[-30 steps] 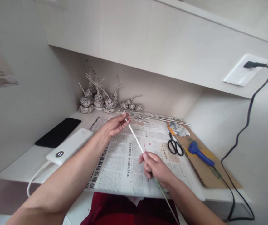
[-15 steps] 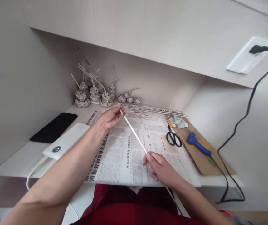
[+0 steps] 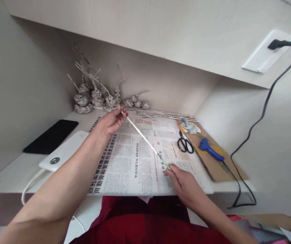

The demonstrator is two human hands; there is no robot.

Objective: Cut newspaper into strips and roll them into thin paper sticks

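A thin rolled paper stick [image 3: 142,136], white with a green part near its lower end, stretches slantwise between my hands above the newspaper [image 3: 125,169]. My left hand [image 3: 115,119] pinches its far end, close to the woven paper gourds [image 3: 83,103] at the back. Around its near end the fingers of my right hand [image 3: 179,179] are closed, low over the newspaper's front right part. Black-handled scissors [image 3: 185,145] lie beyond my right hand, next to a piece of cardboard [image 3: 219,173].
A blue glue gun [image 3: 211,150] rests on the cardboard, its black cord trailing right, near another cord from the wall socket [image 3: 268,51]. Several paper sticks [image 3: 170,114] lie along the back. At left are a black phone [image 3: 51,135] and a white power bank [image 3: 64,154] with a cable.
My right hand has slid down and right along the paper stick, so more of it shows, including the green part. My left hand keeps its pinch. The view has shifted slightly.
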